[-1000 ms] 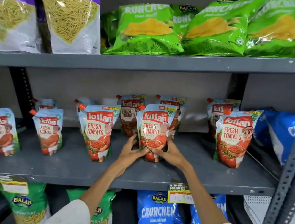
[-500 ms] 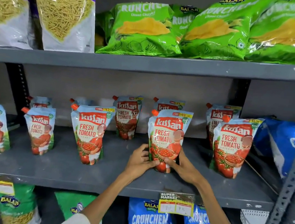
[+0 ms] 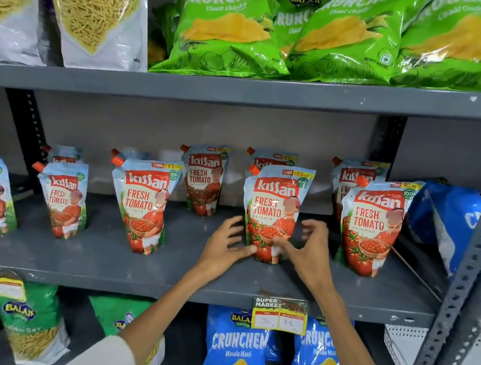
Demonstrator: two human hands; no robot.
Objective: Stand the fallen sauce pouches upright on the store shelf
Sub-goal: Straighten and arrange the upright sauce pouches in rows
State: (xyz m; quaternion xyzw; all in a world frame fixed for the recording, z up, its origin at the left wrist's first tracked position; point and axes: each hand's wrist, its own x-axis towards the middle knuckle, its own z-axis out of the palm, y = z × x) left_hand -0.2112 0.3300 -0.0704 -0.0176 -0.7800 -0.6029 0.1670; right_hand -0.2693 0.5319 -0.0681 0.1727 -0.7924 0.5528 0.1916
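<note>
both hands are spreading their fingers loosely open: the left hand (image 3: 227,246) is brushing a thumb tip against the base of the upright ketchup pouch (image 3: 273,213), and the right hand (image 3: 305,249) is touching its lower right side. another pouch (image 3: 371,225) is standing near on the right, all on the grey shelf (image 3: 102,259).

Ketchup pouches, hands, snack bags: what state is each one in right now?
Middle pouch: upright, between both hands.
Left hand: open, thumb touching the pouch's base.
Right hand: open, fingers spread, at the pouch's base.
Other front pouches: upright.
Back pouches: upright.
Green bags: leaning back.
Price tag: hanging on the shelf edge.
</note>
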